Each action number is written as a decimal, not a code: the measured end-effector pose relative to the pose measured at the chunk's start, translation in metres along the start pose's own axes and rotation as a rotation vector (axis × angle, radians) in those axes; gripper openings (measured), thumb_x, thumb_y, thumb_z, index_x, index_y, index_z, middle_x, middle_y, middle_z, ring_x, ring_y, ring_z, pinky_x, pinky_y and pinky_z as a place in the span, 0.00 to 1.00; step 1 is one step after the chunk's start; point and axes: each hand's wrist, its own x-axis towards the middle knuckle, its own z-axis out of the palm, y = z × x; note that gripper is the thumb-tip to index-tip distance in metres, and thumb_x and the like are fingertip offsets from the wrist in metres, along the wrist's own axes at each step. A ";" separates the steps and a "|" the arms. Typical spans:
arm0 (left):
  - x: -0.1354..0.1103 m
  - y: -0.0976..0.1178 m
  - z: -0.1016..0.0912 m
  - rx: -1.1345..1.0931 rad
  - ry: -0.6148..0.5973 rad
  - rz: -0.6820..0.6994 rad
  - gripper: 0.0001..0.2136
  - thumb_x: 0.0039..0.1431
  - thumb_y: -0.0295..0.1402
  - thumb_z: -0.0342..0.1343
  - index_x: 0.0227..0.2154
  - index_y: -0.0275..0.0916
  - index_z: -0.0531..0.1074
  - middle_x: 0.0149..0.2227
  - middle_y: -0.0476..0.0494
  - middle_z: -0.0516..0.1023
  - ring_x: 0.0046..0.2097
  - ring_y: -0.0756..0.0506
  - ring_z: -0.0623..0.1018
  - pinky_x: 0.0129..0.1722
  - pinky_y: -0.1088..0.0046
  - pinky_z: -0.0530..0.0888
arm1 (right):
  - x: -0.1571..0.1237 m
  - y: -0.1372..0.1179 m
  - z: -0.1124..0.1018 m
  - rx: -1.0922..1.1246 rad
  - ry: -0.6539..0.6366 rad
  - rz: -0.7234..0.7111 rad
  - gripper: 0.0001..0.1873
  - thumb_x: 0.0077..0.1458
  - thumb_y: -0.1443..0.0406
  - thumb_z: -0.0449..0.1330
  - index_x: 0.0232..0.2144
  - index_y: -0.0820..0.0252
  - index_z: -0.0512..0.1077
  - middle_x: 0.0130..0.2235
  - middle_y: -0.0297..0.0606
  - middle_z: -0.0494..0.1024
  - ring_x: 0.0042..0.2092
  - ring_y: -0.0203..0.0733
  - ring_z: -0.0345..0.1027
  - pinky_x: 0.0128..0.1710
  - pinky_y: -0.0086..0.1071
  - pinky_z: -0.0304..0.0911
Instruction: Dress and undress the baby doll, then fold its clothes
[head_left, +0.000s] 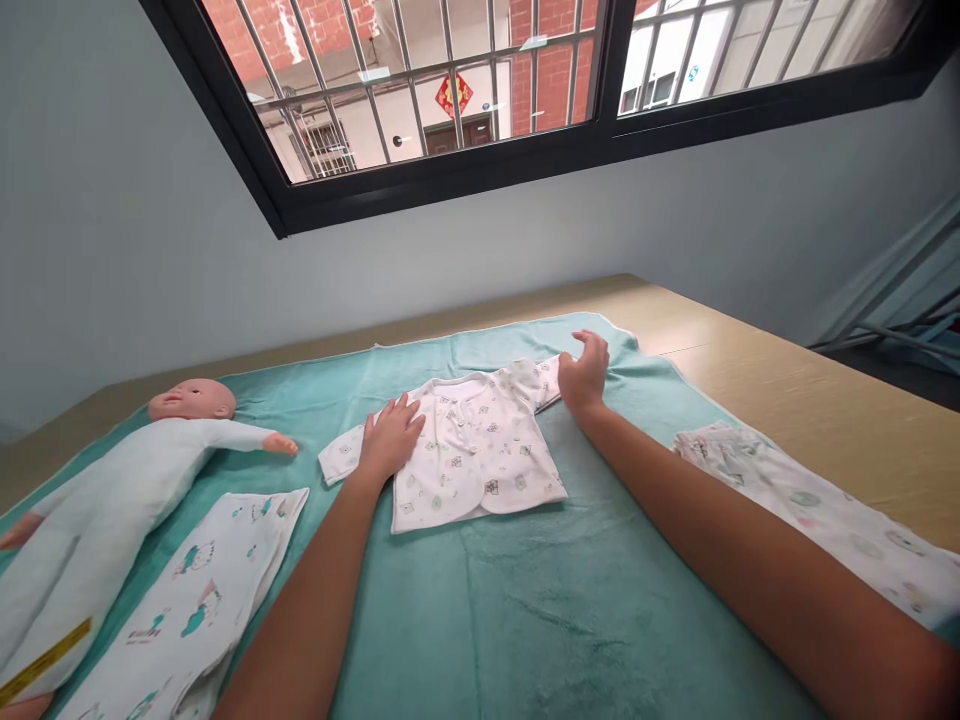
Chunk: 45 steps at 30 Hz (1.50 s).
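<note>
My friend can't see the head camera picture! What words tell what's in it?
A person's bare left hand lies flat on a small white fabric shirt with little prints; the bare right hand is at the end of one sleeve. The shirt lies spread on a teal cloth, with a pink-headed, white-bodied doll at left.

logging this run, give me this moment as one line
left hand: on baby shirt | right hand: at sleeve end | doll: lying at left | green towel: under shirt

Soft daylight through the window (606,90) casts pale sheen on the tabletop (675,325), leaving the wall (97,220) shadowed.
</note>
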 end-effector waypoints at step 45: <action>0.003 -0.014 -0.008 -0.101 0.067 -0.076 0.25 0.68 0.43 0.35 0.63 0.45 0.62 0.68 0.46 0.60 0.68 0.41 0.60 0.67 0.56 0.53 | -0.005 -0.001 -0.007 -0.461 -0.510 -0.649 0.19 0.62 0.66 0.49 0.52 0.63 0.71 0.59 0.48 0.70 0.59 0.51 0.61 0.60 0.42 0.52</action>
